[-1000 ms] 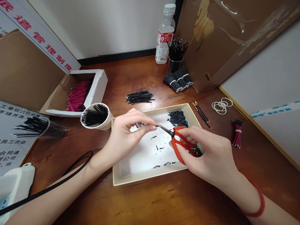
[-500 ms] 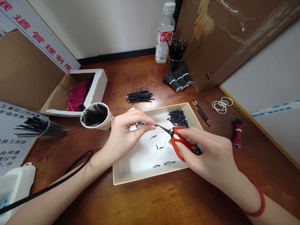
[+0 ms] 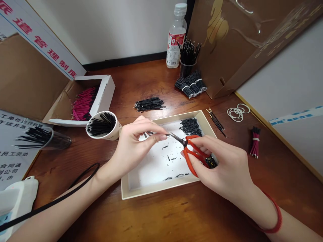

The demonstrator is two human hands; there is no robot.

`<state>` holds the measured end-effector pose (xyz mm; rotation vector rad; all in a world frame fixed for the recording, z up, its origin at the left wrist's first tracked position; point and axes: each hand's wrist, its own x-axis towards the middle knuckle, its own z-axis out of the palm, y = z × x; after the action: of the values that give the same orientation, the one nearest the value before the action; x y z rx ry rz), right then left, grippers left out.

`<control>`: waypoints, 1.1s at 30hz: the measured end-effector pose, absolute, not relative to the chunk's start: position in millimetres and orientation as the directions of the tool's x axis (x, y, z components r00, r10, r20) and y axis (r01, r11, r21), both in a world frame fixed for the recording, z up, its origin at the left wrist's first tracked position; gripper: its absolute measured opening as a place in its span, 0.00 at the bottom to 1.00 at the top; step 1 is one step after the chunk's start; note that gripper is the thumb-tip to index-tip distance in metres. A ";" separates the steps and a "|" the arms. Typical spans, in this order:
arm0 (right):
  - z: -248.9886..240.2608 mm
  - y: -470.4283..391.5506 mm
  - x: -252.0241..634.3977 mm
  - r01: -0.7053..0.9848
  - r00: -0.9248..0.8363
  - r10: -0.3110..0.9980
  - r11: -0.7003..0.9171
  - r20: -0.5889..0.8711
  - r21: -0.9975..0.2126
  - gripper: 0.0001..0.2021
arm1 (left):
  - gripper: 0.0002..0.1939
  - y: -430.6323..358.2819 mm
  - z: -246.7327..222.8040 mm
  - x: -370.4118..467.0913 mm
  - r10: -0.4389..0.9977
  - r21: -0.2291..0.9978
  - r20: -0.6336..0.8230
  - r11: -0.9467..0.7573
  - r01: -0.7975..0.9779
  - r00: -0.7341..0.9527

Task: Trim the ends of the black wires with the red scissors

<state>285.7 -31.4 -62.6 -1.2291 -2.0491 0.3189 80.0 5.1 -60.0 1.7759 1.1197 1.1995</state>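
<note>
Between thumb and forefinger, my left hand [image 3: 140, 141] pinches a short black wire [image 3: 167, 135], most of it hidden by the fingers. My right hand [image 3: 222, 161] is wrapped round the red handles of small pliers [image 3: 188, 143]. Their pointed metal jaws, slightly parted, reach to the wire's end at my left fingertips. Both hands are over a shallow cream box [image 3: 161, 193] with a white floor. Inside it, black scraps [image 3: 191, 127] are heaped in the far right corner, and several loose bits lie scattered about the floor.
Behind the box lies a pile of black wires [image 3: 149, 104]. A paper cup [image 3: 114, 131] of wires stands at left, near a white box [image 3: 107, 90] of pink wires. Banded bundles [image 3: 191, 85], a bottle [image 3: 175, 47] and a large carton [image 3: 227, 43] are at the back right.
The pliers' jaws have parted a little at the wire's end, and the handles have spread slightly in my right hand. My left hand keeps its pinch almost in place.
</note>
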 end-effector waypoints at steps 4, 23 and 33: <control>-63.9 -28.1 285.4 0.670 -0.275 0.843 0.513 0.462 -0.537 0.07 | 0.07 5.2 -60.1 80.4 0.928 0.888 0.331 -0.368 0.276 0.174; -65.8 -27.8 282.3 0.667 -0.277 0.833 0.525 0.478 -0.529 0.06 | 0.06 4.1 -62.2 79.6 0.923 0.878 0.347 -0.382 0.287 0.168; -67.9 -29.8 284.6 0.668 -0.284 0.820 0.541 0.497 -0.510 0.07 | 0.07 4.9 -63.3 79.2 0.925 0.886 0.343 -0.376 0.272 0.161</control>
<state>284.6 -29.8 -67.9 -1.1995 -2.0368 0.2606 79.2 4.9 -63.3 1.7663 1.1433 1.2343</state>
